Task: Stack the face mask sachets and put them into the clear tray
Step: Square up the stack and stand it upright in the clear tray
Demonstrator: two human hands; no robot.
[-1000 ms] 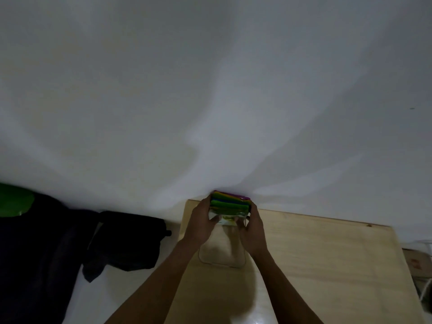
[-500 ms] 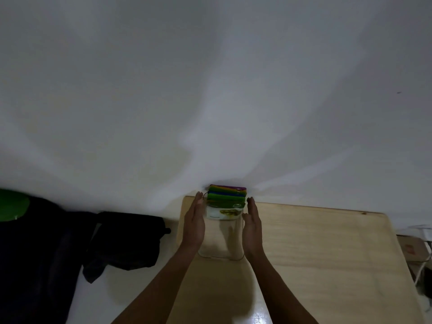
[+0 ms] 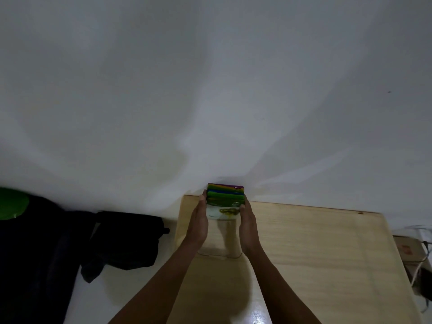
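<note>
Two hands flank the tray, frame lower centre. Far left: green object (image 3: 11, 204) at the frame edge, dark bags (image 3: 121, 239) on the floor beside the counter (image 3: 315, 253).

Left hand (image 3: 197, 226): flat, fingers straight and together, palm pressed to the left wall of the clear tray (image 3: 218, 250). Nothing pinched; it's bracing, not gripping.

Between the palms: stack of sachets (image 3: 225, 198), standing on edge at the tray's far end, coloured top edges fanned toward the wall (image 3: 210, 90). Front sachet shows a white face with a green print. Near half of the tray looks empty.

Right hand (image 3: 249, 228): mirror pose, flat and extended against the right wall, fingertips level with the stack's side edges. Whether the fingertips actually touch the sachets, can't tell.

Key relation: stack lies forward of both palms, its long axis running left-right across the tray; both hands equally near. Judgement: sachets look in, only squaring up left.

Room: tray sits at the counter's upper-left corner, left edge just beside the left hand, wall right behind the stack. Open counter to the right; boxes and cables (image 3: 416, 258) at far right edge.
</note>
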